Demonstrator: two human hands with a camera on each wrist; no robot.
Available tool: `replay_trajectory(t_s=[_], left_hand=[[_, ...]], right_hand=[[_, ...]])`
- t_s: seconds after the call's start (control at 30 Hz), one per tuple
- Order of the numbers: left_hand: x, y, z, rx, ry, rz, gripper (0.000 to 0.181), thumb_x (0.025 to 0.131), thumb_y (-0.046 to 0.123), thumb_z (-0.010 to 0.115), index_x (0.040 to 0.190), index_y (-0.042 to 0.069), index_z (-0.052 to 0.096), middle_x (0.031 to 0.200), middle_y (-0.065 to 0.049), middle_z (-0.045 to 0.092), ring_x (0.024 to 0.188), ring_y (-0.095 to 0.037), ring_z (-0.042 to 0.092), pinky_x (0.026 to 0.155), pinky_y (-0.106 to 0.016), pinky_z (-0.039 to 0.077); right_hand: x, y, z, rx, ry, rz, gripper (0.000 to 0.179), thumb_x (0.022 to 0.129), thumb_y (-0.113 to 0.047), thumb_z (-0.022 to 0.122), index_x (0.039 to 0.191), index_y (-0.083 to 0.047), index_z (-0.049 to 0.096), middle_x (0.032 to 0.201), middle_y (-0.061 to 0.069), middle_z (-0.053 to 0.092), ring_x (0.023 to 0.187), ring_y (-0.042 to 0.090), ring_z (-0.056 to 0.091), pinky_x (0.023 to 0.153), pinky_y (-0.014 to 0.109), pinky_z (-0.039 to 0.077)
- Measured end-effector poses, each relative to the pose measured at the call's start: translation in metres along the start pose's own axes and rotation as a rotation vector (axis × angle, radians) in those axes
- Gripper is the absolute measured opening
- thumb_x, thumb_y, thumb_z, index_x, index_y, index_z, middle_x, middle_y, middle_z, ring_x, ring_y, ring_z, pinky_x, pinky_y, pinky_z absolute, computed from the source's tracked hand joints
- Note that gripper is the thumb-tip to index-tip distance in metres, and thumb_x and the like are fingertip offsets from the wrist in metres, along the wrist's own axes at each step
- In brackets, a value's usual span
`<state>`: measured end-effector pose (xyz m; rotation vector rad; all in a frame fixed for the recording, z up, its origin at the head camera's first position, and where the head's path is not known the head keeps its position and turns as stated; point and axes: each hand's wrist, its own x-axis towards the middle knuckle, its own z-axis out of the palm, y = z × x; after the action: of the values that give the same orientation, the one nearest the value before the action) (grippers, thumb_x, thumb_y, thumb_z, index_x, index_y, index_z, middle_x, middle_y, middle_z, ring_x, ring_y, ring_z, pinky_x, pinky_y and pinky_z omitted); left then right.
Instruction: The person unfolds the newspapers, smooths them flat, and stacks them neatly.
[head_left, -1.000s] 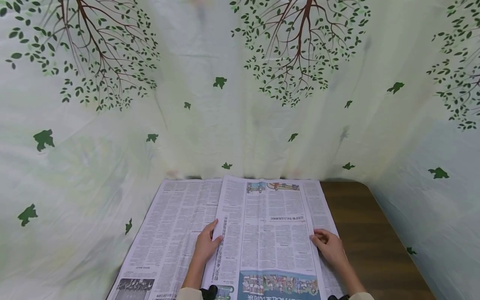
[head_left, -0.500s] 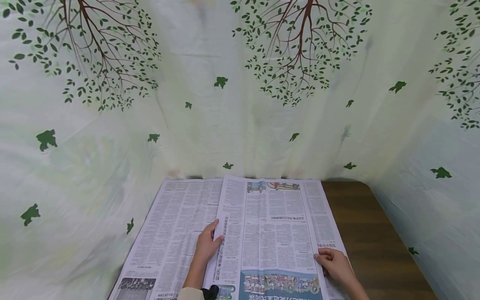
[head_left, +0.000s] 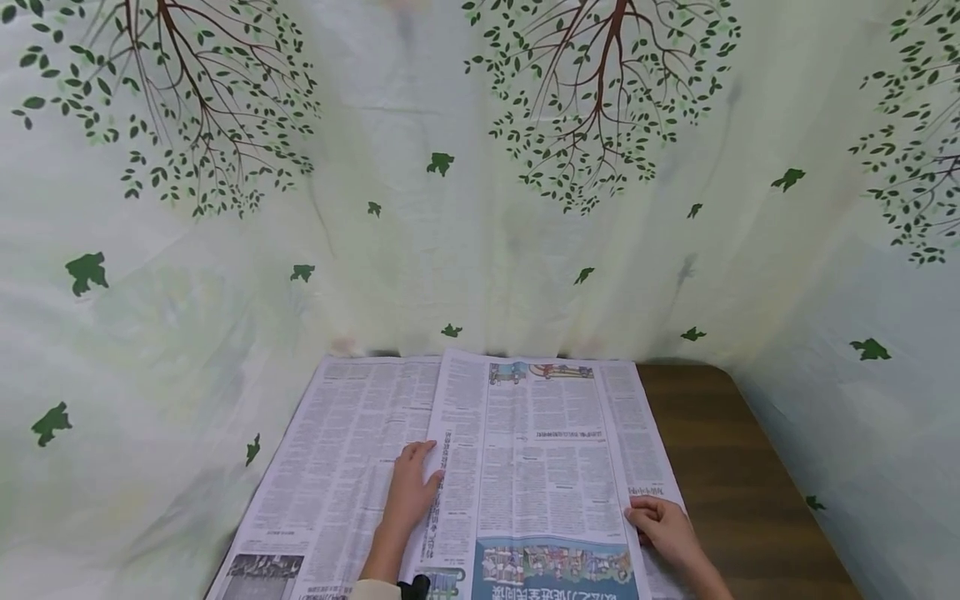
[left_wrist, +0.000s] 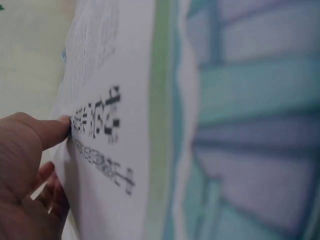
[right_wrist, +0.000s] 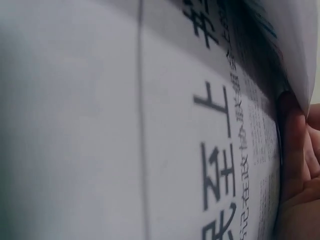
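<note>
A folded newspaper (head_left: 551, 475) with columns of print and a blue picture panel lies in front of me, over a wider spread newspaper (head_left: 352, 433). My left hand (head_left: 408, 492) holds its left edge; the left wrist view has the thumb (left_wrist: 52, 131) on the printed face and the other fingers under the edge. At the opposite edge my right hand (head_left: 666, 525) pinches the sheet between thumb and fingers. In the right wrist view the held sheet (right_wrist: 300, 45) is lifted slightly over large black print, and part of that hand is out of frame.
The brown wooden table (head_left: 720, 458) shows along the right. Behind and at both sides hangs a pale cloth (head_left: 510, 250) printed with trees and green leaves, close to the table's far edge. A black wrist strap (head_left: 415, 587) shows at the left sleeve.
My right hand has moved down along the newspaper's right edge, nearer to me. The left hand stays at the left edge, its fingers slightly more spread. The newspaper lies nearly unmoved.
</note>
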<state>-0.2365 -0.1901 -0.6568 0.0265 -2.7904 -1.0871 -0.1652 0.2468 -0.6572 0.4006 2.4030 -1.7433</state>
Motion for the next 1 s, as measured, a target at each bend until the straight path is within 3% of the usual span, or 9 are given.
replay_trajectory(t_s=[0.13,0.27,0.43,0.6,0.83,1.0], left_hand=[[-0.002,0.007,-0.002,0.116,0.06,0.059,0.055,0.089,0.015,0.079,0.141,0.011,0.061,0.143,-0.014,0.055,0.127,-0.036,0.053,0.106,-0.053,0.047],[-0.008,0.013,-0.002,0.145,0.078,0.116,0.039,0.088,0.014,0.08,0.126,0.012,0.071,0.13,-0.011,0.065,0.12,-0.033,0.06,0.101,-0.051,0.05],[-0.015,0.019,0.006,0.104,-0.027,0.164,0.032,0.09,0.018,0.077,0.122,0.016,0.072,0.13,-0.006,0.066,0.126,-0.029,0.061,0.107,-0.048,0.049],[-0.019,0.034,0.013,0.057,-0.114,0.197,0.031,0.092,0.018,0.075,0.123,0.017,0.072,0.134,-0.003,0.063,0.132,-0.028,0.057,0.111,-0.047,0.047],[-0.021,0.057,0.031,0.06,-0.195,0.271,0.033,0.09,0.021,0.076,0.123,0.016,0.073,0.13,-0.001,0.065,0.128,-0.026,0.057,0.109,-0.049,0.047],[-0.022,0.068,0.043,0.048,-0.221,0.318,0.031,0.091,0.02,0.075,0.122,0.016,0.073,0.127,0.001,0.065,0.123,-0.023,0.058,0.105,-0.046,0.049]], right_hand=[[0.0,0.002,0.003,0.006,0.011,0.004,0.035,0.093,-0.012,0.073,0.119,0.012,0.067,0.094,0.012,0.079,0.071,0.013,0.067,0.057,0.027,0.055],[-0.001,0.002,0.006,0.0,0.024,0.011,0.035,0.093,-0.012,0.074,0.119,0.011,0.068,0.092,0.01,0.079,0.071,0.012,0.067,0.058,0.026,0.054],[0.0,0.002,0.006,0.002,0.028,0.008,0.034,0.093,-0.012,0.074,0.117,0.011,0.068,0.09,0.01,0.078,0.072,0.012,0.067,0.059,0.025,0.054],[0.002,0.001,0.007,0.016,0.022,0.0,0.034,0.094,-0.012,0.073,0.118,0.012,0.067,0.094,0.012,0.079,0.073,0.011,0.067,0.06,0.026,0.055],[0.001,-0.002,0.007,0.012,0.048,0.019,0.038,0.098,-0.017,0.07,0.122,0.012,0.067,0.095,0.013,0.078,0.071,0.014,0.067,0.059,0.028,0.056],[-0.001,-0.002,0.009,0.004,0.061,0.019,0.033,0.096,-0.016,0.072,0.116,0.011,0.069,0.089,0.01,0.077,0.069,0.013,0.066,0.058,0.026,0.055]])
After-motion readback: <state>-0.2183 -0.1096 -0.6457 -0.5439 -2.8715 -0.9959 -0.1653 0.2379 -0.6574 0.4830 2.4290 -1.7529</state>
